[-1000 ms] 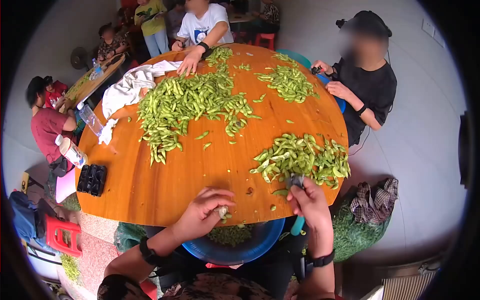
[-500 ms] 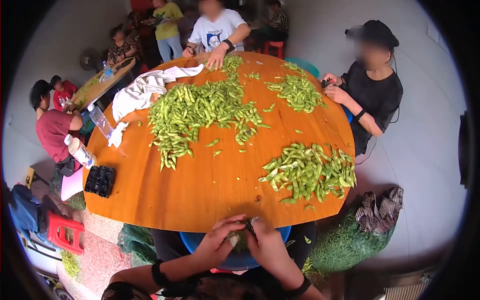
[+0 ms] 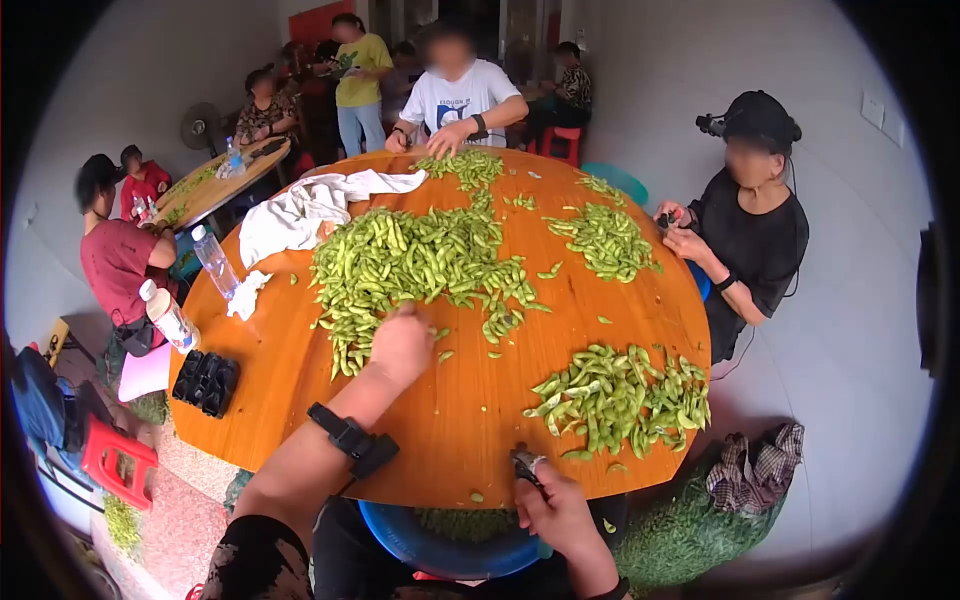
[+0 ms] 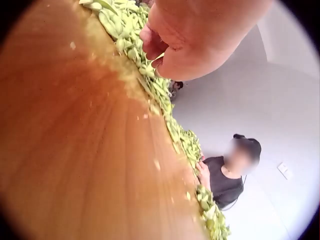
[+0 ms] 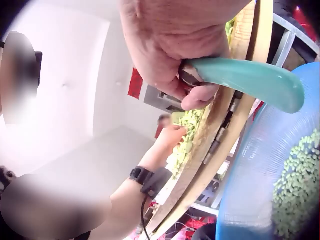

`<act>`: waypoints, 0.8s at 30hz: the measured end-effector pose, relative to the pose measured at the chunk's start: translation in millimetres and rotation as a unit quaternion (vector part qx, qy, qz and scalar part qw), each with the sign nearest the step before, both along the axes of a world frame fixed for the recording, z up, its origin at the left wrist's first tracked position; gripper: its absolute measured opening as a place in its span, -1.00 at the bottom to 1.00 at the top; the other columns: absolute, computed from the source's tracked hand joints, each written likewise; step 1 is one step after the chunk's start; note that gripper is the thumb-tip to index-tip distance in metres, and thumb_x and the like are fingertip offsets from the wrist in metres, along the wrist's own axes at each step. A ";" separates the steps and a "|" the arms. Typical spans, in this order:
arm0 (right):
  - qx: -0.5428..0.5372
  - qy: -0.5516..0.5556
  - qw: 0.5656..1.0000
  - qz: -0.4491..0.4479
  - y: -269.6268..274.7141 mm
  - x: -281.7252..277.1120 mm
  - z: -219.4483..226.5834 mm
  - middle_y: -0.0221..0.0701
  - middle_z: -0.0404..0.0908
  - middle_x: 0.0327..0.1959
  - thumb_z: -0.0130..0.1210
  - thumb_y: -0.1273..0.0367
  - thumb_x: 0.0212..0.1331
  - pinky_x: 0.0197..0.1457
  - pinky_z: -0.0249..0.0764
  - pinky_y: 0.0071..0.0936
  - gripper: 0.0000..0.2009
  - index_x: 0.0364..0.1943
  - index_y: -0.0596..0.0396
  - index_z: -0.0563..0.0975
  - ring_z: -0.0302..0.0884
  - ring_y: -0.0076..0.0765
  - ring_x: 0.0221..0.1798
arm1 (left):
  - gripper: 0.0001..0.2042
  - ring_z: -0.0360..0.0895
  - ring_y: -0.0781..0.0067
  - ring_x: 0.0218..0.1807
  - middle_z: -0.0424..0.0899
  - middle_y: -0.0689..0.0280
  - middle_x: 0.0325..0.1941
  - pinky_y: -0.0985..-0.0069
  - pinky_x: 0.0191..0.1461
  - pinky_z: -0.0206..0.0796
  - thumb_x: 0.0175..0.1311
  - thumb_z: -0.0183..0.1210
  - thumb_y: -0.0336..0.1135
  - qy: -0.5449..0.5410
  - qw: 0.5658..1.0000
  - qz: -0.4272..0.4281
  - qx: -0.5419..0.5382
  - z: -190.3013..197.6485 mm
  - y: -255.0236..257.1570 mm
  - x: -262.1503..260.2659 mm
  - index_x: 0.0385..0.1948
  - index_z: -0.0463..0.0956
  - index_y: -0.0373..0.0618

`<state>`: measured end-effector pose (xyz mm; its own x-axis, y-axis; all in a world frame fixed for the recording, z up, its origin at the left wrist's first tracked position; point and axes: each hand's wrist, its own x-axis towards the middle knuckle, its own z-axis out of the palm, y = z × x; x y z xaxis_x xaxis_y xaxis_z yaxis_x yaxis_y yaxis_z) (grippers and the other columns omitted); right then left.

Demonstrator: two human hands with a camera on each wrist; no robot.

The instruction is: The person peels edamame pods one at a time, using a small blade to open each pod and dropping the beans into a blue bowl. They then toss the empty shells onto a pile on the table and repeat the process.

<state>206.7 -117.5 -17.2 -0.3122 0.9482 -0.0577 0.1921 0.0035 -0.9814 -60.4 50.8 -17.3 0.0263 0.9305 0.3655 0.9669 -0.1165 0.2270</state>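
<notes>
My left hand (image 3: pixel 403 348) reaches over the near edge of the large pile of green pods (image 3: pixel 405 250). In the left wrist view, the bent fingers and thumb of that hand (image 4: pixel 200 37) are apart beside the pods (image 4: pixel 132 45); no pod is clearly held. At the table's near edge, my right hand (image 3: pixel 560 512) grips a small tool with a dark metal head (image 3: pixel 527 465). Its teal handle (image 5: pixel 255 82) sticks out of the right hand (image 5: pixel 175 45) in the right wrist view. Below is a blue basin (image 3: pixel 400 545) with shelled beans (image 5: pixel 300 185).
A smaller pod pile (image 3: pixel 625 400) lies at the right of the round table (image 3: pixel 290 420). On the left are a white cloth (image 3: pixel 290 220), bottles (image 3: pixel 170 318) and a black tray (image 3: pixel 205 383). People sit across and at the right; a full green sack (image 3: pixel 690 530) stands lower right.
My hands came together over the basin, then parted. The left has gone forward to the large pile; the right has moved slightly right with the tool.
</notes>
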 end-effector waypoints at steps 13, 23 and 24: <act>-0.094 0.058 0.994 -0.012 10.1 6.2 -13.1 -0.49 0.44 -0.55 -0.05 0.43 0.29 -0.63 0.28 -0.67 -0.89 -0.17 0.14 0.42 0.34 -0.67 -0.67 | -0.84 0.61 0.09 -0.31 0.60 0.12 -0.31 0.28 -0.22 0.49 0.05 0.16 -0.34 0.120 0.982 0.091 -0.115 0.8 8.5 -22.8 -0.39 0.55 -0.21; -0.033 0.052 0.998 0.018 43.6 -11.2 15.7 -0.46 0.48 -0.50 -0.06 0.42 0.29 -0.55 0.39 -0.64 -0.87 -0.18 0.19 0.40 0.42 -0.64 -0.59 | -0.79 0.58 0.33 -0.51 0.65 0.19 -0.32 0.44 -0.43 0.45 0.10 0.17 -0.35 -0.071 0.991 -0.105 -0.043 12.3 -53.9 -0.9 -0.23 0.55 -0.19; -0.029 0.070 0.997 0.016 48.9 -14.0 13.7 -0.46 0.48 -0.49 -0.04 0.40 0.29 -0.57 0.36 -0.66 -0.86 -0.17 0.17 0.42 0.42 -0.65 -0.58 | -0.79 0.58 0.33 -0.51 0.65 0.19 -0.32 0.44 -0.43 0.45 0.10 0.17 -0.35 -0.071 0.990 -0.113 -0.045 14.8 -61.8 7.2 -0.23 0.55 -0.19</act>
